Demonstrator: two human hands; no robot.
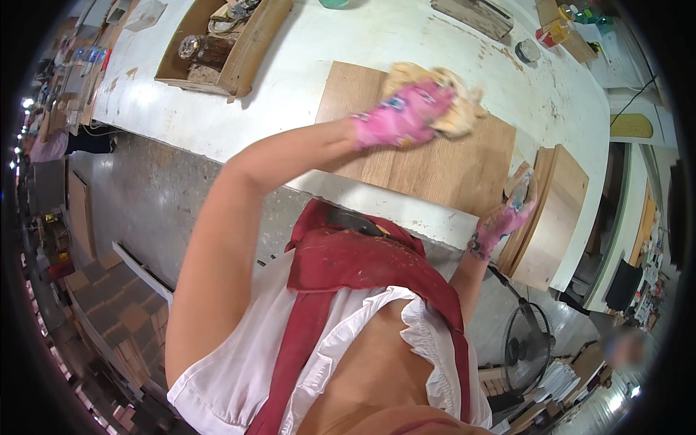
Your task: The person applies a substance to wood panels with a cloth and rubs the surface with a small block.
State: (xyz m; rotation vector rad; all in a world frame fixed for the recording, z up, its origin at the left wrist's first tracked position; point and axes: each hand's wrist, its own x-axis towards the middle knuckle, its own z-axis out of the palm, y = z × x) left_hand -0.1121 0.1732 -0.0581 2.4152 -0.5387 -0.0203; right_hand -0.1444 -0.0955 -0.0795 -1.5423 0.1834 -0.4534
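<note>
My left hand point(409, 112), in a pink patterned glove, is closed on a crumpled cream cloth point(460, 112). It presses the cloth onto a flat wood-grain board point(442, 170) lying on the white table. The glove is slightly blurred. At the board's right end rests my right hand point(511, 210), gloved in the same pattern, with its fingers stretched out and nothing visible in them. Just right of that hand is a stack of wooden boards point(554, 217).
The white table point(290, 94) has worn, stained patches. At its far left lies a cardboard box point(254, 51) holding a brown jar point(206, 51). A long block point(475, 16) and a small round tin point(527, 51) are at the far right. A black fan point(525, 341) stands behind on the right.
</note>
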